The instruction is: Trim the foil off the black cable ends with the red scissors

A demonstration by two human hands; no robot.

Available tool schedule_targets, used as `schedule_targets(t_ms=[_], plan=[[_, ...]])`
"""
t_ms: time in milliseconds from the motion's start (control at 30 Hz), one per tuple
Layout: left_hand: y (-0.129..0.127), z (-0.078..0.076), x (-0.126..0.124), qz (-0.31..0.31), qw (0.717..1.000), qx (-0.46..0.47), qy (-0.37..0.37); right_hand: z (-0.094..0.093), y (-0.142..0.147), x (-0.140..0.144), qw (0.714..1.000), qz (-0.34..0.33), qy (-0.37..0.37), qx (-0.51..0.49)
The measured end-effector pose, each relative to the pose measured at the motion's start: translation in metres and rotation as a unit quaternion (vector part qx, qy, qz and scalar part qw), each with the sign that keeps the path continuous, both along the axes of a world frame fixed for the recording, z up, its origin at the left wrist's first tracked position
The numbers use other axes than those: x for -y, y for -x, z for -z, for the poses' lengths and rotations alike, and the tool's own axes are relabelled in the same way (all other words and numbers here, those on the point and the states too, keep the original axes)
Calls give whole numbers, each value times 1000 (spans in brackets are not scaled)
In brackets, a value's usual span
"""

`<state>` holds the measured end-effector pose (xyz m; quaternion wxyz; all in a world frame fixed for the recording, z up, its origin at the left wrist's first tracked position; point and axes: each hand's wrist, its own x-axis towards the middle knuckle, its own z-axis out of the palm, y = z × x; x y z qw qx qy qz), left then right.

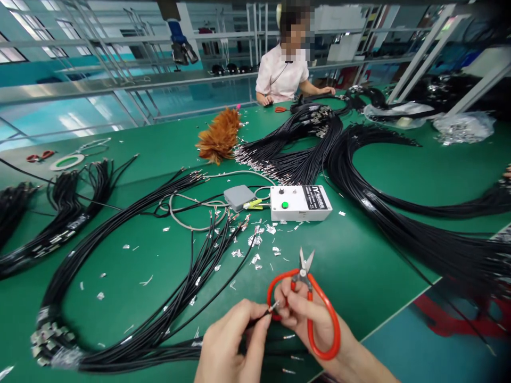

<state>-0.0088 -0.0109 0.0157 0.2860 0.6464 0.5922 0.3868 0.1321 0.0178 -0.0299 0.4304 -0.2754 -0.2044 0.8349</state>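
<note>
My left hand [235, 340] pinches a thin black cable [261, 317] close to its stripped, silvery end. Around my right hand [315, 319] loop the red handles of a pair of scissors [302, 271], whose blades point away from me and stand slightly apart. The fingertips of my right hand are at the stripped cable end, beside my left thumb and finger. A bundle of black cables [159, 319] curves along the left of the table, some of its ends fanned out ahead of my hands. Other loose cable ends lie below my right hand.
A white box with a green button [299, 203] stands mid-table beside a grey pad [238, 198]. Foil scraps [255, 244] litter the green table [136, 287]. More black cable bundles [371, 202] lie right and left. A brown feather duster [219, 137] lies further back, near a seated person [281, 74].
</note>
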Motion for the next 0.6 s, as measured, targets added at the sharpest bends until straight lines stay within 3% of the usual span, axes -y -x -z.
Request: schedule_targets(t_ms=[167,300,433,600], plan=[[2,10,1,9,999,-33,-2,-10,-1,-8,1000,-13,12,13],[7,16,2,42,999,-11,-16,-3,1,3,998,6,-51,48],[9,16,2,34,998,38,21,4,-4,10,991,9,-85,104],[8,16,2,55,998,0,7,-4,0,7,990,31,-96,98]])
